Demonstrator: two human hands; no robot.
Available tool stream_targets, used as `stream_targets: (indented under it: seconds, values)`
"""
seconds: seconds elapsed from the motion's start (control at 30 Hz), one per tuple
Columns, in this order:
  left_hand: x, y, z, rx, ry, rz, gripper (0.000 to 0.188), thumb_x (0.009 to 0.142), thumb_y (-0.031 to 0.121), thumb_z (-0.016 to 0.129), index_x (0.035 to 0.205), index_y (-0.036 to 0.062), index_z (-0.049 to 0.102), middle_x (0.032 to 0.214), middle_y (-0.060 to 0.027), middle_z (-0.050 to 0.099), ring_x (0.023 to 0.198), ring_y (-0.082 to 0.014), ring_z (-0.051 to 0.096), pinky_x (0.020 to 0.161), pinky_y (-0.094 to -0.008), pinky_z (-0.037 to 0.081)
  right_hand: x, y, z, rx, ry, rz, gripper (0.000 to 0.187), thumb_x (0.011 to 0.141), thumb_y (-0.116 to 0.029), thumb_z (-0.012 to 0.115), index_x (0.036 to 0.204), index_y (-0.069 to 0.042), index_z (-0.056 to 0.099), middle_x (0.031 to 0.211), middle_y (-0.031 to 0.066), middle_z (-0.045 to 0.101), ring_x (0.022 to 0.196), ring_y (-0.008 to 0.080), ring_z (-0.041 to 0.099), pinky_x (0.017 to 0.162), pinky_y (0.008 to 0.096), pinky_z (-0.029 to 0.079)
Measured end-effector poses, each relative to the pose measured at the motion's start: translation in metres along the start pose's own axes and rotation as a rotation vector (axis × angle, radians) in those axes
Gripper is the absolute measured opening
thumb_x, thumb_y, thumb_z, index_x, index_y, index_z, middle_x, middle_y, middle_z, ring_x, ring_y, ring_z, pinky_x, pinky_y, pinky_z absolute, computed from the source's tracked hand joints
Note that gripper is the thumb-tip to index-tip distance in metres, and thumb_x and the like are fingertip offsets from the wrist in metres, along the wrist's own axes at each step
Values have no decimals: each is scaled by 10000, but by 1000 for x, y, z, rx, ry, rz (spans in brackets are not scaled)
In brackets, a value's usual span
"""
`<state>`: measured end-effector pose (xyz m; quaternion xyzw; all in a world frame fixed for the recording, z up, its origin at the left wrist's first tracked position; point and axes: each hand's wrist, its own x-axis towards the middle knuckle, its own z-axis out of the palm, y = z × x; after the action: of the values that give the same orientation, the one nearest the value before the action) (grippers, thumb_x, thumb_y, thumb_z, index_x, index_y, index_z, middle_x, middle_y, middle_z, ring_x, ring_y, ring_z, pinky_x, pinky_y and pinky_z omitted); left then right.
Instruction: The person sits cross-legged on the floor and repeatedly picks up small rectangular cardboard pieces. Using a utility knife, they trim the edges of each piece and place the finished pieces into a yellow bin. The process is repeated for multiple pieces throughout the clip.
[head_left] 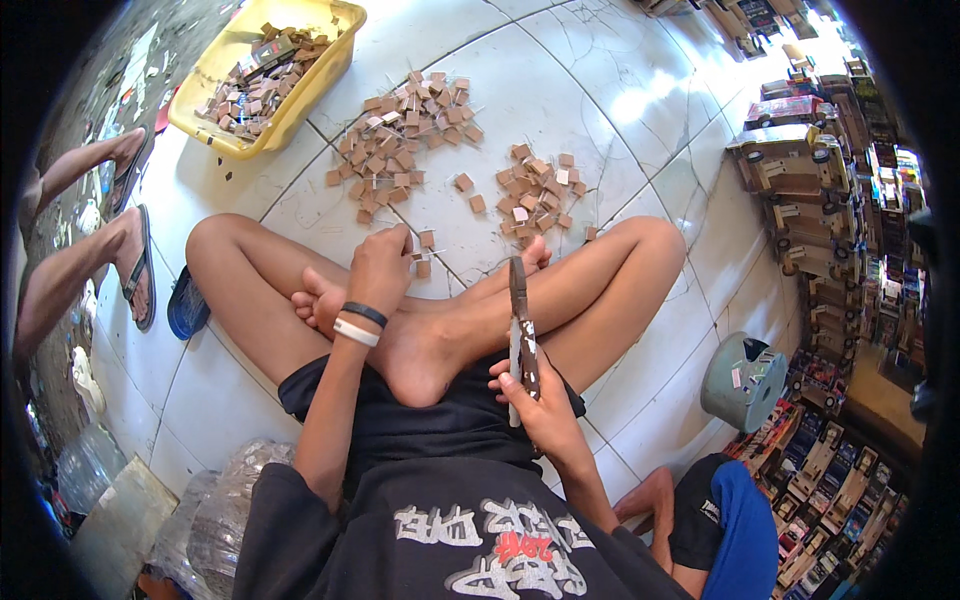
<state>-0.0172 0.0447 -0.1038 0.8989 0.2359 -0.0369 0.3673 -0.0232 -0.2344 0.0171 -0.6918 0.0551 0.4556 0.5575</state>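
My right hand (538,398) is wrapped around the handles of a pair of pliers (524,335) with a dark head and worn, whitish handles. The pliers stand nearly upright above my crossed legs, jaws pointing away from me. My left hand (380,265), with a black band and a white band at its wrist, is curled over my foot. Its fingertips are beside a small brown block (427,240) with a thin metal pin, and another block (423,269) lies just nearer. Whatever the left fingers pinch is hidden. Farther off are a large pile of pinned blocks (405,140) and a smaller pile (540,190).
A yellow tub (340,60) of blocks stands at the far left. On the right are a grey-green spool (742,382) and stacks of wooden toy trucks (810,210). Another person's sandalled feet (132,255) show at left; someone in blue (745,530) sits at lower right.
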Motion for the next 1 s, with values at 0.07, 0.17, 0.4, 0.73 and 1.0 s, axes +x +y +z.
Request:
stream_targets:
  seconds: [0.07,0.17,0.4,0.73,1.0]
  values:
    - [-7,13,-10,-126,65,58,144,832,-47,737,965,-19,689,960,-177,707,873,-335,722,758,-399,574,-1,-2,2,-70,-3,-35,556,1067,-90,611,1579,-28,404,1147,91,646,1010,154,645,917,305,531]
    - [-24,34,-33,-219,125,280,200,827,-58,732,1020,-13,704,943,-152,699,839,-300,717,752,-376,573,-7,-10,6,-204,-2,-58,584,1056,-33,603,1596,-20,382,1153,81,634,1025,150,620,931,281,508]
    - [-38,79,-56,-205,125,411,251,801,-46,715,1035,40,686,959,-122,641,931,-324,651,823,-427,542,-8,-29,18,-291,-40,-106,672,1033,-13,621,1644,-63,344,1141,76,629,952,134,573,854,282,480]
    - [-40,83,-53,-249,123,383,253,805,-54,706,1037,41,673,963,-124,615,955,-334,634,837,-435,528,-12,-32,17,-279,-45,-94,658,1040,-19,617,1640,-52,349,1132,72,627,915,125,558,831,276,481]
    - [-41,83,-55,-251,122,396,257,816,-69,691,1050,35,673,976,-130,615,974,-338,634,855,-437,524,-12,-36,20,-277,-70,-59,685,1025,1,631,1644,-84,349,1151,138,642,1029,208,622,925,346,504]
